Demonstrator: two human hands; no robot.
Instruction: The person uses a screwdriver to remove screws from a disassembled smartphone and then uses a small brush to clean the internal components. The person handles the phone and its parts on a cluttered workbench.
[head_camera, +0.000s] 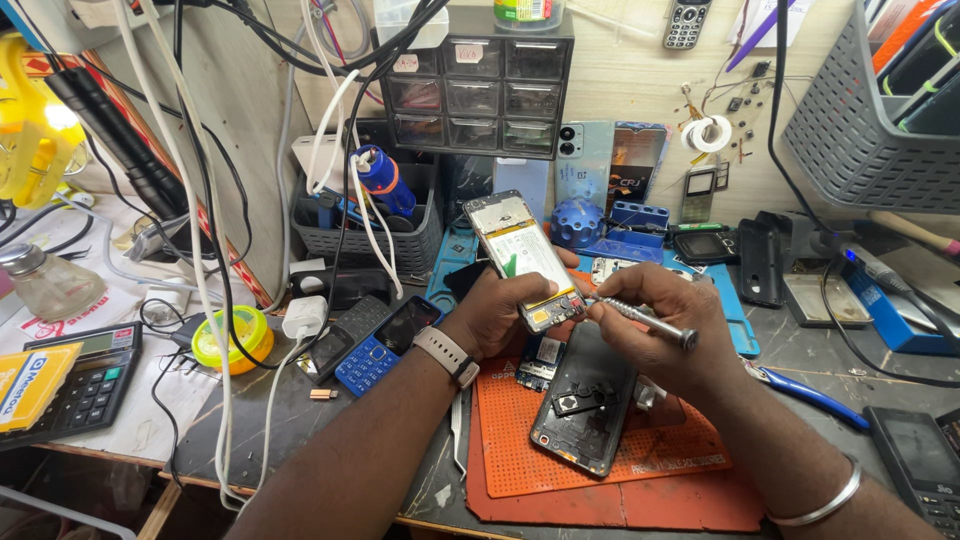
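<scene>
The opened smartphone (522, 262) is gripped above the orange mat (600, 470) by the left hand (500, 310), while the right hand (665, 310) pinches a screwdriver (640, 320) touching its lower end.

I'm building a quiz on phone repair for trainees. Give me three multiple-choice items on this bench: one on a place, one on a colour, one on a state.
1. Where does the back cover lie?
A. on the mat
B. in the basket
C. on the calculator

2. What colour is the keypad phone left of the mat?
A. red
B. blue
C. white

3. The phone in the left hand is:
A. sealed
C. boxed
B. opened, its insides showing

Answers:
1 A, it rests on the orange mat.
2 B, its body is blue.
3 B, battery and board show while the right hand sets a screwdriver to it.
</scene>
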